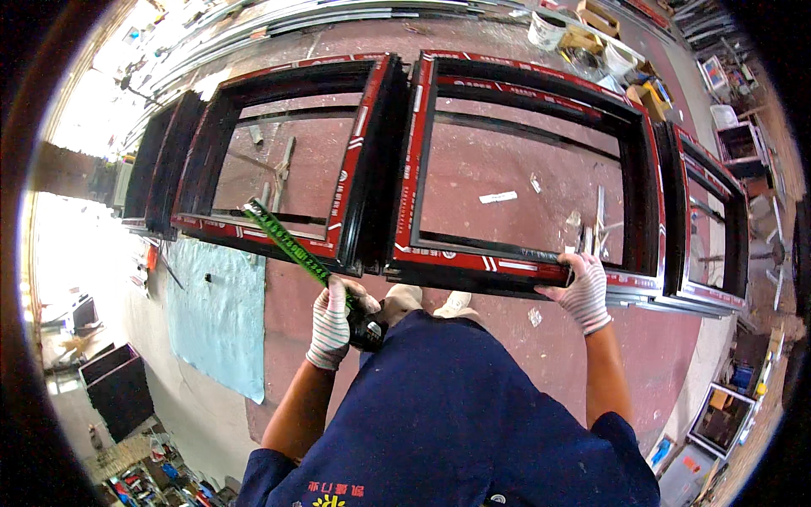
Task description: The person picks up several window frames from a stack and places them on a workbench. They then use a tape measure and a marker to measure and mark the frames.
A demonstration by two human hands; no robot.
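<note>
My left hand [333,319], in a striped glove, is closed around a black tape measure [367,331]. Its bright green blade [287,242] sticks out up and to the left, over the near rail of the left window frame [353,177]. In its own striped glove, my right hand [581,291] grips the near rail of the middle window frame [480,261], close to that frame's right corner. Both frames are black with red printed film on their faces and have open middles.
More dark frames stand at the far left [160,165] and right [708,224]. A light blue sheet [218,313] lies on the floor at left. Long metal profiles [279,34] line the back. A white bucket [547,30] and boxes stand at the back right.
</note>
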